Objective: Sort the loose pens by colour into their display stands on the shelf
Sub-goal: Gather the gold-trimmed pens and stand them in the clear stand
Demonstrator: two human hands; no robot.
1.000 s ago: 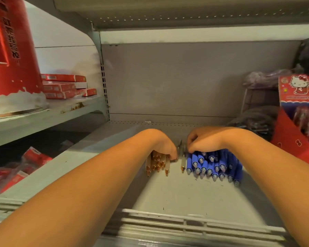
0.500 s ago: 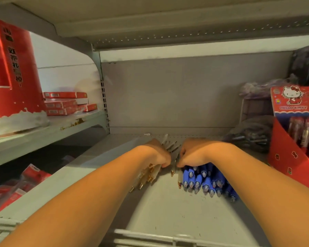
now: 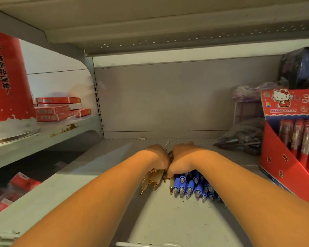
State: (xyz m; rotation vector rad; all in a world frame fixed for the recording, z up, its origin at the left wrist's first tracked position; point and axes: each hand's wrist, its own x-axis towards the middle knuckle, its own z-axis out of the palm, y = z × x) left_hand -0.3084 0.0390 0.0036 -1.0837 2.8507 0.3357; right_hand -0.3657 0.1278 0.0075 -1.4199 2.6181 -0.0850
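Both hands reach deep onto the grey shelf (image 3: 168, 220) and meet about midway between its left and right edges, closer to the back wall than to the front edge. The left hand (image 3: 159, 160) and the right hand (image 3: 183, 161) are pressed together, knuckles touching, each clamped on its own bundle. The left hand curls over a fan of gold-tipped pens (image 3: 150, 180) with pale, clear barrels, their tips pointing toward the front edge and a little to the left. The right hand curls over a thick bunch of blue pens (image 3: 191, 188), which lie side by side on the shelf with their clear tips toward the front edge. Between the two bundles a lone pen (image 3: 171, 187), pale with a gold tip, lies just beside the blue ones; I cannot tell which hand holds it. Behind the hands a few pen ends stick out toward the back wall. The fingertips are hidden under the palms

At the right edge of the shelf stands a red Hello Kitty display stand (image 3: 282, 157), with red-patterned pens upright in its tiers. Near the back right corner, just left of the stand, lies a plastic bag (image 3: 243, 138) of dark pens. A higher side shelf (image 3: 52, 129) on the left carries a stack of flat red boxes (image 3: 57, 109) and, nearer the camera, a large red carton (image 3: 7, 82) with Chinese writing
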